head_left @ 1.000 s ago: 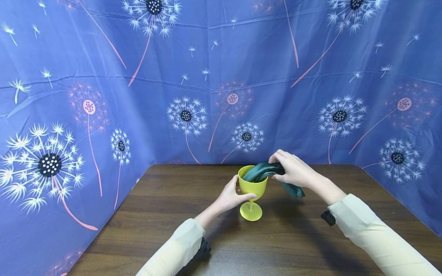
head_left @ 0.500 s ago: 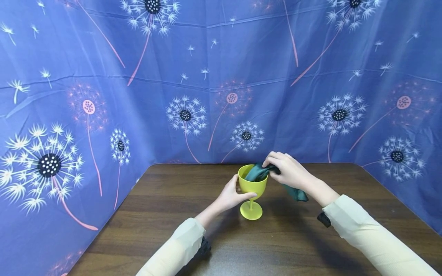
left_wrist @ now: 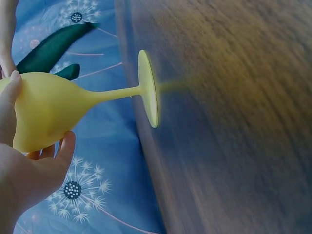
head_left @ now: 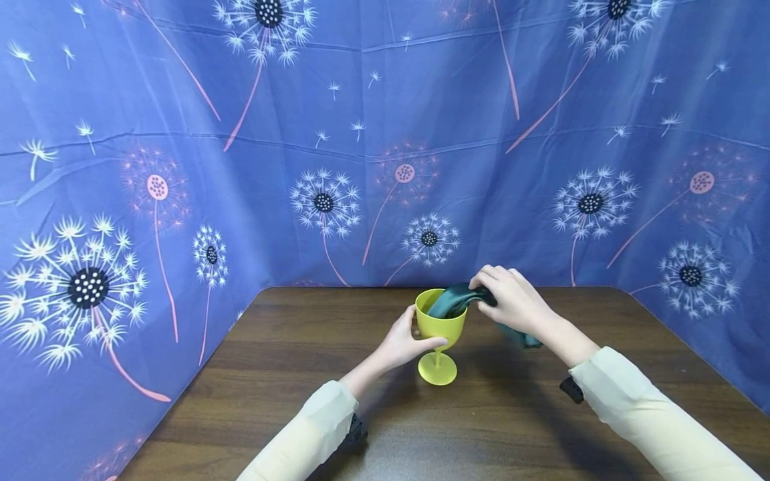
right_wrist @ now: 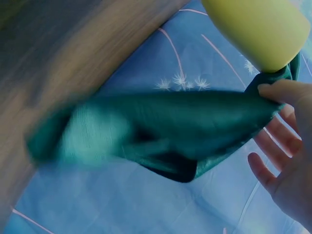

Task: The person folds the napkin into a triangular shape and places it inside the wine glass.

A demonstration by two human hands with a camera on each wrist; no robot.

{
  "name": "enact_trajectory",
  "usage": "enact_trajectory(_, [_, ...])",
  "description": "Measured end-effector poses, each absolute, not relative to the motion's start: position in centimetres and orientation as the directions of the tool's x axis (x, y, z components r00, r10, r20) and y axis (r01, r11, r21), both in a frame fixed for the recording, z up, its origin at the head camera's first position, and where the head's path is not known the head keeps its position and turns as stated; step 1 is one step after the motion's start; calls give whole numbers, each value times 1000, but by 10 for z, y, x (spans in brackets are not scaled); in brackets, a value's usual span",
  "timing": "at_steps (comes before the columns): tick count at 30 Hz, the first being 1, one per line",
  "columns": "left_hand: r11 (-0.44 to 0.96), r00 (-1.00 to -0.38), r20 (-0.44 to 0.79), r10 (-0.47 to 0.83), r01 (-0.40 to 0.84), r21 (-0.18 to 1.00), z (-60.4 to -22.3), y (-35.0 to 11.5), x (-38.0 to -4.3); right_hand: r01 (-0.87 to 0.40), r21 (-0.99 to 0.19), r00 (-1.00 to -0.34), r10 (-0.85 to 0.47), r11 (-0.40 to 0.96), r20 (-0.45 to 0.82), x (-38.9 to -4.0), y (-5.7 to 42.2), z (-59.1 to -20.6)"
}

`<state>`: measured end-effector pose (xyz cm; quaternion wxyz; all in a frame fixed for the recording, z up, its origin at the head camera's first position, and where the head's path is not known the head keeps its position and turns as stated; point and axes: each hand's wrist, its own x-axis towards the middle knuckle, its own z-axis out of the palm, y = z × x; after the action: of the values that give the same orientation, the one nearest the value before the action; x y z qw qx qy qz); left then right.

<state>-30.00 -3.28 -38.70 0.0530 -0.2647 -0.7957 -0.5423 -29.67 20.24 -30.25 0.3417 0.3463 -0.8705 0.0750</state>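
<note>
A yellow plastic goblet stands upright on the table, its round foot seen side-on in the left wrist view. My left hand grips the goblet's bowl, thumb across the front and fingers round the far side. Dark green silky cloth lies partly inside the bowl and drapes over the rim toward the right. My right hand pinches the cloth between thumb and fingers just outside the rim. Below that hand the loose end of the cloth hangs down, blurred in the right wrist view.
The brown wooden table has rounded far corners. A blue curtain with a dandelion print stands behind it and along both sides. Black wrist devices show under the cream sleeves.
My right hand dips left toward the rim, then draws back right and slightly up, still pinching the cloth. The left hand and the goblet stay in place.
</note>
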Motion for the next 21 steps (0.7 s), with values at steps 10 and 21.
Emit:
enact_trajectory(10, [271, -845, 380, 376, 492, 827, -366, -32, -281, -673, 131, -459, -551, 728, 697, -296, 197, -300])
enact_trajectory(21, [312, -844, 383, 376, 505, 805, -385, -33, -299, -659, 103, -444, -497, 745, 745, -297, 203, -316])
